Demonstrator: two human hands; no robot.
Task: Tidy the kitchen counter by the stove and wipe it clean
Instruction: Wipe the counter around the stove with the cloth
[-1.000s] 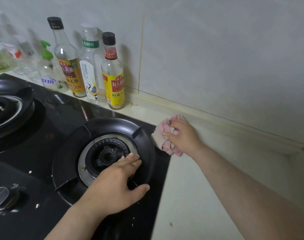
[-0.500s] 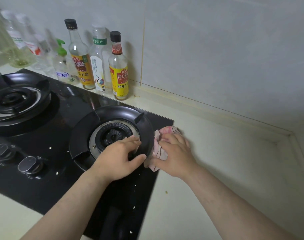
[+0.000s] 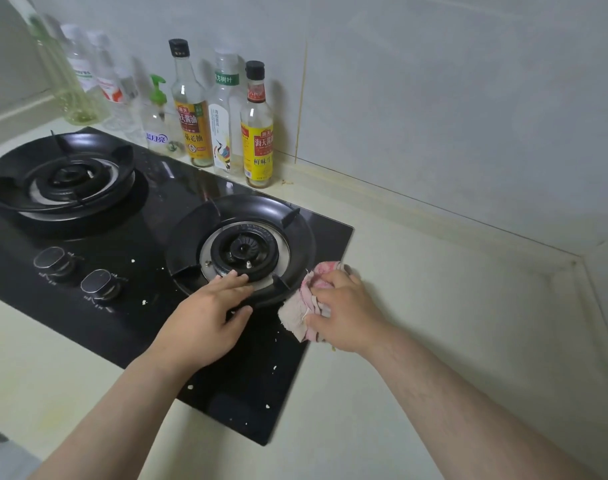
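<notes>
A pink and white cloth (image 3: pixel 300 308) lies at the right edge of the black glass stove (image 3: pixel 150 320), half on the pale counter (image 3: pixel 451 323). My right hand (image 3: pixel 347 311) presses down on the cloth with its fingers curled over it. My left hand (image 3: pixel 205 318) rests on the front rim of the right burner's black pan support (image 3: pixel 295 244), fingers laid flat over the ring and thumb below it. White crumbs (image 3: pixel 274 368) dot the stove glass near both hands.
A row of sauce and oil bottles (image 3: pixel 257 133) and a green-pump soap bottle (image 3: pixel 158 119) stands along the tiled wall behind the stove. The left burner (image 3: pixel 63 178) and two knobs (image 3: pixel 100 284) lie to the left. The counter meets the walls in a corner at the right.
My right hand has dragged the cloth from the back wall toward me along the stove's right edge. My left hand has stayed on the burner ring. The view has pulled back.
</notes>
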